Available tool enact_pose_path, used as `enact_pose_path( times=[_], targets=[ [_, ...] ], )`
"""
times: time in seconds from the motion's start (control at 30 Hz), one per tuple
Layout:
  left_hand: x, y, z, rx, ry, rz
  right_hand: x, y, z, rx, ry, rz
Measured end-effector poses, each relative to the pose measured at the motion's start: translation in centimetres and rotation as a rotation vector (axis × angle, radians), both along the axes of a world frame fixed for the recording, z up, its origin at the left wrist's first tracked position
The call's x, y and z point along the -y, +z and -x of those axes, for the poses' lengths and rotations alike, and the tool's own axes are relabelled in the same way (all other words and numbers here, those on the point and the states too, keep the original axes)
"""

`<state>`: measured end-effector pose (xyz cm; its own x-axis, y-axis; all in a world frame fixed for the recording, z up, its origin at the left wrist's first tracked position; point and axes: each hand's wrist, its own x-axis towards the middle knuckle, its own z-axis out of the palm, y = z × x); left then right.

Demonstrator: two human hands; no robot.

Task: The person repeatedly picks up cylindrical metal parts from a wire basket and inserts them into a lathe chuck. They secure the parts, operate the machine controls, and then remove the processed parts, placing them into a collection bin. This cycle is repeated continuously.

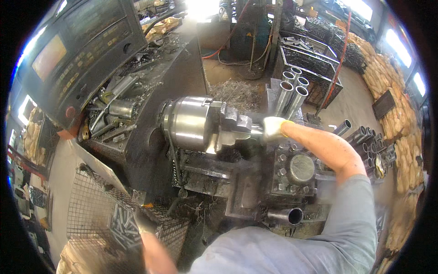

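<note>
A lathe chuck [189,122] with stepped jaws is in the middle. My right hand [274,129], in a pale glove, is closed round a short shiny metal tube [257,130] at the chuck jaws. How far the tube goes into the jaws is hidden. Just to the right of the tube is the bolted tool post [299,171]. My left hand [145,222], gloved and smeared by motion, is low on the left by a wire mesh basket [84,208]. Its fingers are unclear. Metal tube pieces [122,228] lie in that basket.
Several tubes [284,96] stand upright beyond my right hand, and more tubes [365,137] are at the right. One tube [287,215] lies below the tool post. Hand tools [121,109] rest on the headstock beside a control panel [80,64]. Wire crates [310,68] stand behind.
</note>
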<state>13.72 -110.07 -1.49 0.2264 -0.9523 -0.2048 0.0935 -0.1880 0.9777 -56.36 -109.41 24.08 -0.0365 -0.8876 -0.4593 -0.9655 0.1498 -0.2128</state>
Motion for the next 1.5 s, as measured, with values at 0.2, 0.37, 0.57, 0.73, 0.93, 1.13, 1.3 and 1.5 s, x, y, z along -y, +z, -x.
enact_pose_path(
  times=[0.2,0.37,0.57,0.73,0.93,1.13,1.3,1.5],
  targets=[
    [0.1,0.0,0.9,-0.204,0.171,-0.226,-1.5,1.7,-1.4,0.179,-0.018,0.187],
    [-3.0,8.0,5.3,0.627,0.2,-0.171,-13.5,8.7,-1.3,0.2,-0.329,0.627],
    [-0.1,29.6,11.6,1.025,0.122,1.264,-28.8,9.2,-7.6,0.477,-0.922,0.987],
    [13.2,42.1,16.9,1.472,-0.048,0.695,-35.9,3.4,-9.2,0.529,-1.023,1.085],
    [23.2,44.6,17.8,1.659,-0.175,0.218,-42.7,0.0,-12.2,0.38,-1.024,1.02],
    [5.4,37.3,21.3,1.054,0.084,1.346,-44.2,-1.4,-15.1,0.364,-1.061,0.817],
    [-15.3,15.9,20.2,0.833,-0.686,0.841,-42.3,-5.8,-14.6,0.709,-1.028,0.627],
    [-36.7,-6.6,2.8,1.221,-0.569,-0.72,-37.3,-8.5,-14.0,0.59,-0.534,0.598]
  ],
)
